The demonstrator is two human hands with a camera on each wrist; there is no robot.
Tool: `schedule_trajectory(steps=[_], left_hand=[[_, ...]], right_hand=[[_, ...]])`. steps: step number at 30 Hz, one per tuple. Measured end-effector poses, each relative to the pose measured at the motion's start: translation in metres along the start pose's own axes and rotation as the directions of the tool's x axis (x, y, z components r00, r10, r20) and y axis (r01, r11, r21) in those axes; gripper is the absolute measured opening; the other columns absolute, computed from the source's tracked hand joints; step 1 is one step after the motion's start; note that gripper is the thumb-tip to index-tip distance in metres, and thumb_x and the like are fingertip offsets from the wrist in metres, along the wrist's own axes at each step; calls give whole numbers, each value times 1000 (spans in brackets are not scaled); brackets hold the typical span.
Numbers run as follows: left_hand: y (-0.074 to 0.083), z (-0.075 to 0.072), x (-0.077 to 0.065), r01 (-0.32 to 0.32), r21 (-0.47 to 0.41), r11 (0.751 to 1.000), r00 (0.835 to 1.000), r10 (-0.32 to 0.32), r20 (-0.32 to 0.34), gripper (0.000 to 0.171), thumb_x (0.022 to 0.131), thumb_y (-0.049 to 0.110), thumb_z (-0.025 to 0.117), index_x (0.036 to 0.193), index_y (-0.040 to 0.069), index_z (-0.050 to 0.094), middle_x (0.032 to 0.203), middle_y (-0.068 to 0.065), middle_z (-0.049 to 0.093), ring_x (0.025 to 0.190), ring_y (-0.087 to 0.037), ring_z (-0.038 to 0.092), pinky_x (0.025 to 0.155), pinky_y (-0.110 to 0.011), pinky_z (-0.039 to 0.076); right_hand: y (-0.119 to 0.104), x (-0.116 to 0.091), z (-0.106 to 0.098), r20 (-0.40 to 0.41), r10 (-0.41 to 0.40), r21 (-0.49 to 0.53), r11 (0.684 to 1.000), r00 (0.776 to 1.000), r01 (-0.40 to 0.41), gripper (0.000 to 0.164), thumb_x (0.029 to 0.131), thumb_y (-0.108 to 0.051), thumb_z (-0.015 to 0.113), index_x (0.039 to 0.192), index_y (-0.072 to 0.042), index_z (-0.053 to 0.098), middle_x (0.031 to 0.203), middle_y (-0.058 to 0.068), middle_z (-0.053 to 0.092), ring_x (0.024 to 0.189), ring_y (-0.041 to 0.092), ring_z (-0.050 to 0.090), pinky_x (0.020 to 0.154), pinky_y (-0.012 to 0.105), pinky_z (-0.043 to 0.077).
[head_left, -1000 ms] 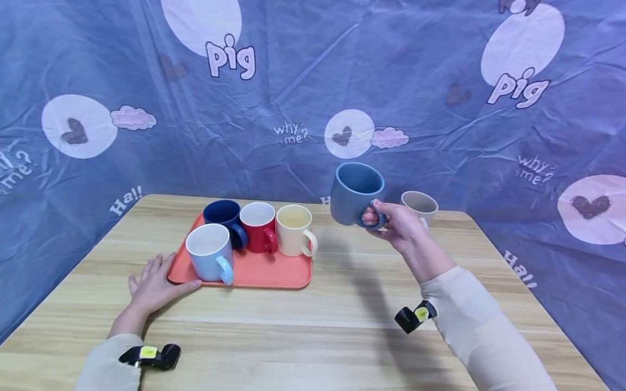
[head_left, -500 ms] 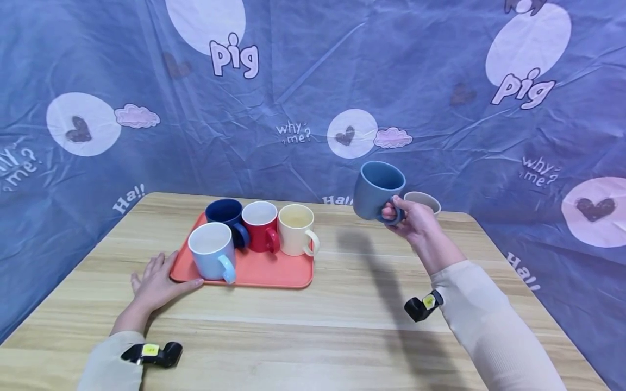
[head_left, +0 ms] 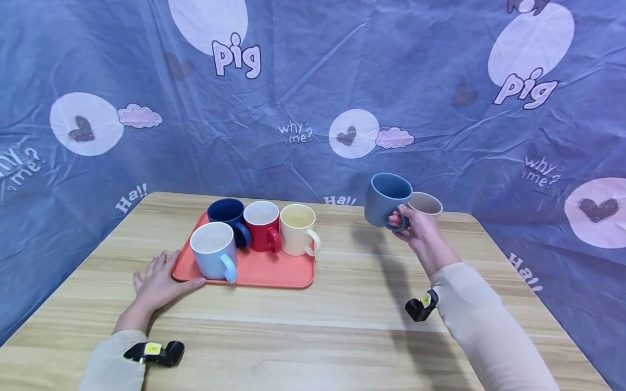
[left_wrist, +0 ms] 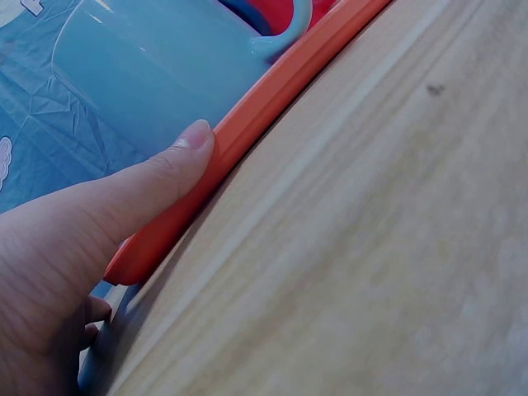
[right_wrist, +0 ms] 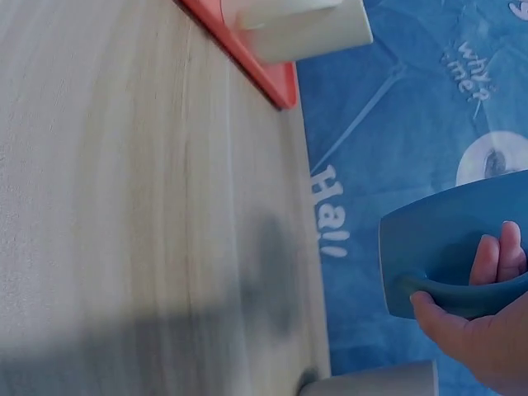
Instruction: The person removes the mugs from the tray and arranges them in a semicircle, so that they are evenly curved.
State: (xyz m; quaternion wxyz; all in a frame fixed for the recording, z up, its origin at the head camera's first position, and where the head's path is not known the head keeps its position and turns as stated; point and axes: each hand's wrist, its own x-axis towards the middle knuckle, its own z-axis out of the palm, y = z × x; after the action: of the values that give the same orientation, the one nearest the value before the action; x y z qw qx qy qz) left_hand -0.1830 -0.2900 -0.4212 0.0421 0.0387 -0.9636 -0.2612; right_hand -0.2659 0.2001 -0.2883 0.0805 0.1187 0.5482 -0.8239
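My right hand [head_left: 419, 231] grips a grey-blue mug [head_left: 379, 203] by its handle and holds it upright above the back right of the table. In the right wrist view, fingers pass through the handle and the thumb lies along it. Behind this hand stands a grey-beige mug [head_left: 425, 202], partly covered. My left hand [head_left: 156, 283] rests at the left front corner of an orange-red tray [head_left: 274, 274], its fingers spread and its thumb laid along the tray's rim. On the tray sit a light blue mug [head_left: 211, 252], a navy mug [head_left: 222, 209], a red mug [head_left: 259, 228] and a cream mug [head_left: 295, 233].
The wooden table [head_left: 274, 342] ends at the back against a blue printed cloth [head_left: 293, 81], which also hangs along both sides. Black wrist cameras are strapped over both sleeves. The raised arm casts a long shadow on the right part of the table.
My right hand has carried the grey-blue mug to the right, towards the grey-beige mug, and slightly lowered it since half a second ago. The left hand stays at the tray corner.
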Motion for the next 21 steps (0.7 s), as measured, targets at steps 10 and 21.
schedule_trajectory(steps=[10,21], left_hand=[[1,-1,1,-2,-4,1000,1000,2,-1,107,64,63,60,133,-6,17,131,-38,8,120,-50,0,83,-64,-15],[-1,1,1,-1,-3,1000,1000,1,-1,108,63,63,60,134,-6,17,131,-38,8,120,-49,-1,83,-64,-15]], right_hand=[[11,14,-16,-45,-8,26,1000,999,9,19,90,-12,45,74,-7,54,56,2,59,53,10,59,70,30,37],[24,28,-27,-68,-36,-13,999,997,35,6,90,-12,45,93,-8,42,59,1,59,54,11,60,76,36,31]])
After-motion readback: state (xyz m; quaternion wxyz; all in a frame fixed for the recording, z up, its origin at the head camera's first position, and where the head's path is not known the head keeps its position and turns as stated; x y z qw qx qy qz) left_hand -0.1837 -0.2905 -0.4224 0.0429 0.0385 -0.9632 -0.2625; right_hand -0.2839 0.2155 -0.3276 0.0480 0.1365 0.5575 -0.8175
